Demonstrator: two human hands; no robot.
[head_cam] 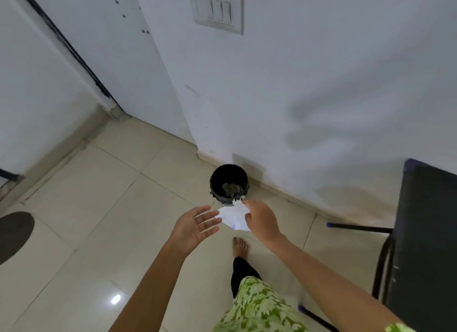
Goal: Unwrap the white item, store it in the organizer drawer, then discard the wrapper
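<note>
My right hand [261,219] pinches a crumpled white wrapper [233,216] just in front of and above a small black bin [228,181] that stands on the floor against the wall. Some dark waste lies at the bin's bottom. My left hand [195,225] is held palm up to the left of the wrapper, fingers spread, its fingertips close to the wrapper's edge. The white item and the organizer drawer are out of view.
A black chair [425,245] with thin metal legs stands at the right. White walls meet in a corner behind the bin, with a switch plate [217,9] high up. A dark round mat [13,234] lies at the left. My bare foot [239,246] is on the beige tiles.
</note>
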